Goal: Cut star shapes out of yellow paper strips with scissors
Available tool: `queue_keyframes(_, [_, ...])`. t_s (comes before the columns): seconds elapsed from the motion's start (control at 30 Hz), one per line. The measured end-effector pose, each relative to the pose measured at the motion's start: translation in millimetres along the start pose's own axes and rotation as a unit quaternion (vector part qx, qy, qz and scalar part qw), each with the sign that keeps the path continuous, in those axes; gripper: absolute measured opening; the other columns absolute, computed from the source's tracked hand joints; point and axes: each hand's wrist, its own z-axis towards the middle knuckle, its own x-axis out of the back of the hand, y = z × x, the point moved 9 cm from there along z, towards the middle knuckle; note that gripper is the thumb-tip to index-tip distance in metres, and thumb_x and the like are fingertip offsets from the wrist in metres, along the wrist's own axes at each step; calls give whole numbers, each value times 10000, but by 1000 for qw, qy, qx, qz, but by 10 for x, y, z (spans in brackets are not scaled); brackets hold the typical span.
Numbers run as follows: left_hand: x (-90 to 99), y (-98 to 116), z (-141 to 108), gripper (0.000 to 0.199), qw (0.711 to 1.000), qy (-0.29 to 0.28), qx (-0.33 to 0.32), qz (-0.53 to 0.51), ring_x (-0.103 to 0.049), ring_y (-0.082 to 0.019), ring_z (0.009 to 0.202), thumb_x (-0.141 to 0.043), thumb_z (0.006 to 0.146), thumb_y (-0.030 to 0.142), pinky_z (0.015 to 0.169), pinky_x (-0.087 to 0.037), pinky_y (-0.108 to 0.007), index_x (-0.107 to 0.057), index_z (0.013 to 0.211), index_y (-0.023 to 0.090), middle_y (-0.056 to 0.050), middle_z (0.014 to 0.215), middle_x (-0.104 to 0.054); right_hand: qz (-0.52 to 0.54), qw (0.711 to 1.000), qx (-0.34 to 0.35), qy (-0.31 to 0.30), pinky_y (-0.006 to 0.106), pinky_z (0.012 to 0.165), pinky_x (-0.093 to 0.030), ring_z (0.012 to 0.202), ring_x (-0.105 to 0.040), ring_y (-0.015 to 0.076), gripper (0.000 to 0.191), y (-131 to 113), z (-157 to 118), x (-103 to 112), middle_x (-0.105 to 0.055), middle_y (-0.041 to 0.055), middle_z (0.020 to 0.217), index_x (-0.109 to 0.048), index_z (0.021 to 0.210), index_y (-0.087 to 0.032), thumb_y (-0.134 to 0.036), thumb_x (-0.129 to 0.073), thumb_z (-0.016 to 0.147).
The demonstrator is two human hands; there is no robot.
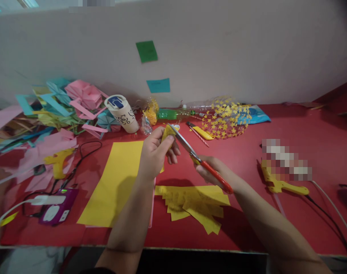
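Observation:
My left hand pinches a small folded piece of yellow paper between thumb and fingers, above the middle of the table. Gripped in my right hand is a pair of scissors with red handles. Their blades point up and left, the tip lying close against the yellow piece; whether they cut into it I cannot tell. Below my hands several yellow paper strips lie overlapped in a loose pile. To the left, partly behind my forearm, rests a large yellow sheet with pink paper under its edge.
A yellow glue gun and a purple power strip sit at left with cables. Another glue gun lies right. Behind are pink and blue paper shapes, a tilted cup, a green bottle, a yellow cutter and star-patterned plastic.

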Motion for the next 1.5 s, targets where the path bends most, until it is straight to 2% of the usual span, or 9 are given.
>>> queue_keyframes(0.33, [-8,-41,27,155,1000,-16,-6,4,-553,-103,352,-601,814,313,353,-431,-198,-526,737,201,43,513,-615,0,1000,-4,10,246,486,-271,521,-329,106,351,95,39,16,-318,-68,580,-336,674,-242,-463,-524,871])
queue_keyframes(0.47, [36,44,36,211,997,-5,-54,48,-621,-128,504,-560,861,336,512,-524,-241,-554,700,200,8,570,-638,6,1000,-12,2,247,498,-281,534,-344,108,340,107,40,48,-337,-64,587,-358,683,-236,-449,-545,871])
queue_keyframes(0.57, [133,124,36,219,990,33,-107,85,-621,-126,589,-565,865,303,609,-530,-245,-584,677,194,4,603,-631,-6,1000,-12,-9,252,506,-285,539,-350,106,362,80,29,65,-348,-61,597,-370,681,-231,-482,-553,867])
queue_keyframes(0.7, [232,81,54,145,988,66,-113,81,-554,-106,540,-621,814,263,549,-479,-227,-604,688,192,31,582,-576,-1,1000,-10,-23,255,502,-280,531,-339,102,418,49,15,45,-349,-61,602,-378,688,-231,-583,-526,859])
queue_keyframes(0.87, [234,60,58,127,989,69,-111,72,-542,-104,572,-629,799,258,559,-460,-227,-627,691,192,24,628,-587,-6,1000,-4,-30,254,495,-270,522,-327,101,440,83,16,-4,-345,-63,596,-365,695,-235,-613,-503,874])
queue_keyframes(1.03, [238,111,50,139,985,82,-129,78,-445,-77,536,-659,764,240,497,-376,-197,-618,643,185,41,582,-518,9,1000,11,-28,255,493,-274,520,-324,103,453,64,8,-16,-349,-60,601,-352,698,-239,-634,-469,886])
queue_keyframes(1.3, [232,107,41,128,986,76,-128,71,-442,-77,550,-653,763,221,500,-374,-189,-628,643,185,38,591,-531,-10,999,13,-44,256,486,-282,525,-335,104,485,61,5,5,-361,-55,611,-361,703,-236,-674,-489,868])
queue_keyframes(1.5, [236,110,38,147,986,85,-126,62,-424,-68,507,-646,756,214,461,-363,-185,-593,622,184,48,554,-495,22,998,31,-47,252,468,-291,497,-329,100,543,-20,4,-56,-360,-62,583,-351,712,-242,-758,-433,859])
